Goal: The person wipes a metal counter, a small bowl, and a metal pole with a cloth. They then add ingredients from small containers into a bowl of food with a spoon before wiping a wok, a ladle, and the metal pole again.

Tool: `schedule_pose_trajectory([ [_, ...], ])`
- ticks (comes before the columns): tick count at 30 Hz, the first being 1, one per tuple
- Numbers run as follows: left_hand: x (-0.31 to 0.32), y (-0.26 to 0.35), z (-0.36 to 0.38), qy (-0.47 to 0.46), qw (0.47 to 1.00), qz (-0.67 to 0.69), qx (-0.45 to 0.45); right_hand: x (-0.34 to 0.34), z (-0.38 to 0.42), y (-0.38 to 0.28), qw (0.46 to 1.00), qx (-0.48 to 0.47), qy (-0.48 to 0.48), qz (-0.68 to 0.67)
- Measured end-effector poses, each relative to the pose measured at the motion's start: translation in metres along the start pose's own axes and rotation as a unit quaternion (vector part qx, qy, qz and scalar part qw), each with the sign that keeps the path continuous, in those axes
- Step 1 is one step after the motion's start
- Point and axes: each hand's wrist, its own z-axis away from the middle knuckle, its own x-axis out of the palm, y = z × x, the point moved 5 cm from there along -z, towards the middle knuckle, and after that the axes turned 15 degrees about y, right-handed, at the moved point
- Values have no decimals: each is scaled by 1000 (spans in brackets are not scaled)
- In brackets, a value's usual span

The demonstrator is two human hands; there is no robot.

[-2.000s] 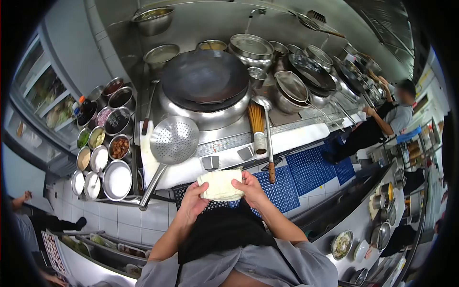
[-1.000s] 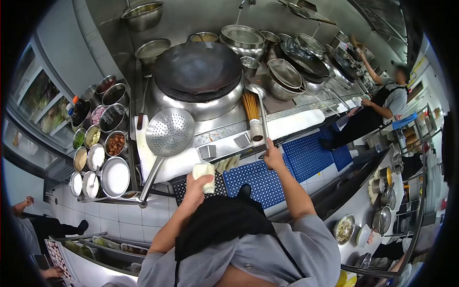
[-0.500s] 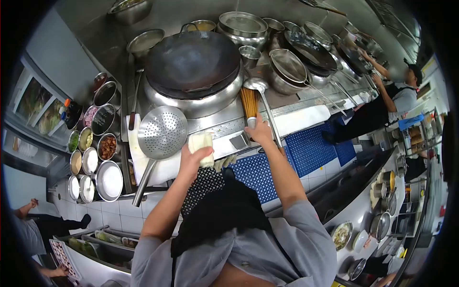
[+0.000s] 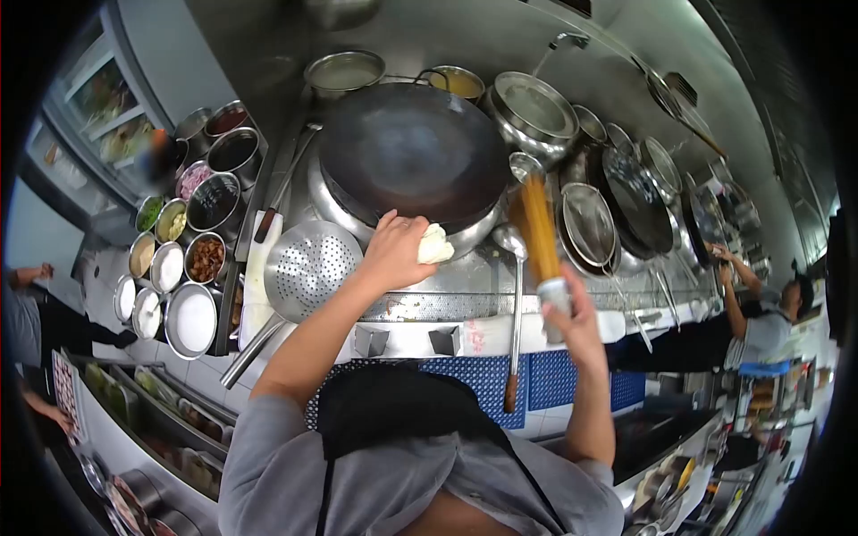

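My left hand (image 4: pixel 391 256) is closed around a folded pale cloth (image 4: pixel 435 245) at the near rim of a large dark wok (image 4: pixel 411 156). Whether the fingers also grip the rim is hidden. The wok sits tilted on a round steel burner ring (image 4: pixel 332 204). In my right hand (image 4: pixel 576 313) is a bamboo wok brush (image 4: pixel 540 234), bristles up and slightly blurred, held by its wrapped handle right of the wok. Between my hands lies a long ladle (image 4: pixel 516 317) with a wooden handle end. A perforated skimmer (image 4: pixel 313 270) rests left of my left hand.
Seasoning pots and bowls, one with white powder (image 4: pixel 191 322), stand at the left. Behind the wok are a pot of yellow liquid (image 4: pixel 457 82) and a strainer-topped pot (image 4: pixel 536 105). Strainers (image 4: pixel 589 223) and more woks line the right, where another person (image 4: pixel 760 313) works.
My left hand has brought the cloth up to the wok's rim. My right hand has lifted the brush away from beside the ladle, to the right. The camera view has shifted.
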Motion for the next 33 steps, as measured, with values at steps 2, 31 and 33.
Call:
schedule_pose_trajectory([
  [2,14,-6,-12,-60,997,-14,-38,19,-57,-58,982,-182,-39,37],
  [31,7,-7,-11,-10,999,29,-39,309,-212,6,891,-301,-188,285],
  [33,9,-7,-8,-6,999,26,-22,280,-208,4,856,-355,-205,315],
])
